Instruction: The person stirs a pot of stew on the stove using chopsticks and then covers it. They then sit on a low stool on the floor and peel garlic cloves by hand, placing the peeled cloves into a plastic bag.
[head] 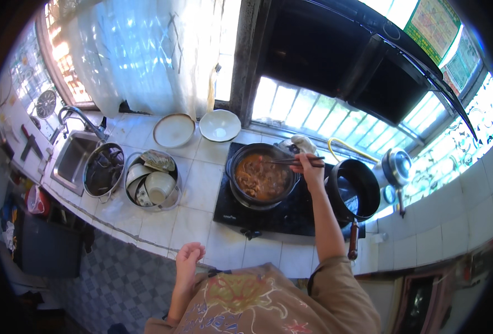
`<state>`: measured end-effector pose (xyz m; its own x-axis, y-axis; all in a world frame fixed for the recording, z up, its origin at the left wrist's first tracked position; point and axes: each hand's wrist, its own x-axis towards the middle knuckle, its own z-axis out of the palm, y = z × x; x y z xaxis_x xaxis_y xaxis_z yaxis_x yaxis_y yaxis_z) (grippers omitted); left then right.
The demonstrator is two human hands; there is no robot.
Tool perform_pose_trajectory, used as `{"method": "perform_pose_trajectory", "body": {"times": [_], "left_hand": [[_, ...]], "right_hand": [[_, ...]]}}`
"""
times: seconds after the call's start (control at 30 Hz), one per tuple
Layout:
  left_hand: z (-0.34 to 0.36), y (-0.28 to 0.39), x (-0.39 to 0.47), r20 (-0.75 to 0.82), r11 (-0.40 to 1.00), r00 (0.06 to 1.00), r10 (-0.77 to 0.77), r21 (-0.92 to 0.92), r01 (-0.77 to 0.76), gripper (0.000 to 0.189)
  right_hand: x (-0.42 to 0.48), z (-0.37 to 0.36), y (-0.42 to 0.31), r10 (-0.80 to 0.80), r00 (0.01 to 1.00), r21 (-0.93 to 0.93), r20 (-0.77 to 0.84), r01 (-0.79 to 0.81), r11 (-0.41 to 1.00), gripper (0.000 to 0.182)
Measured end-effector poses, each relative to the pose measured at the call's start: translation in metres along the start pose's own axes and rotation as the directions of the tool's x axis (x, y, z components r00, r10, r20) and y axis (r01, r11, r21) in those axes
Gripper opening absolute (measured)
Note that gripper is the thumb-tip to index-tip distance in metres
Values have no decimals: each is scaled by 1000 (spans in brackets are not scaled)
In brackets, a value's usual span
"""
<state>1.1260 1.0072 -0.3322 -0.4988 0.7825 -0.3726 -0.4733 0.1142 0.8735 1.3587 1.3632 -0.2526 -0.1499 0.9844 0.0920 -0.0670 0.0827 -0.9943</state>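
Dark chopsticks (282, 161) are held in my right hand (308, 167), with their tips over a dark pot (231, 177). Meat pieces in a reddish-brown broth (259, 177) fill much of that pot, which sits on the left burner of a black glass-topped gas stove (288, 221). Whether the tips grip a piece of meat, I cannot tell. My left hand (189, 253) hovers by the front edge of the white-tiled counter (194, 225), its fingers loosely bent and nothing visible in it.
Right of my forearm stands a dark long-handled pan (369, 183). Behind the pot lies a crumpled cloth (304, 144). Two pale dishes, a plate (174, 130) and a bowl (220, 126), sit by the window. Farther left are a basin of bowls (177, 196), a metal pot (121, 167) and a sink (73, 156).
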Motion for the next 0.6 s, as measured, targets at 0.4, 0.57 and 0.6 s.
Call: {"method": "perform_pose_trajectory", "body": {"times": [0.4, 0.57, 0.6], "left_hand": [[6, -5, 0, 11, 1000, 1000, -18, -11, 18, 18], [5, -6, -1, 18, 1000, 1000, -18, -10, 19, 18], [6, -5, -1, 17, 1000, 1000, -23, -10, 24, 18]], "right_hand": [[-74, -14, 61, 69, 995, 128, -66, -60, 990, 19], [-85, -10, 68, 6, 999, 89, -54, -1, 996, 19], [-87, -10, 68, -6, 999, 80, -50, 10, 997, 19]]}}
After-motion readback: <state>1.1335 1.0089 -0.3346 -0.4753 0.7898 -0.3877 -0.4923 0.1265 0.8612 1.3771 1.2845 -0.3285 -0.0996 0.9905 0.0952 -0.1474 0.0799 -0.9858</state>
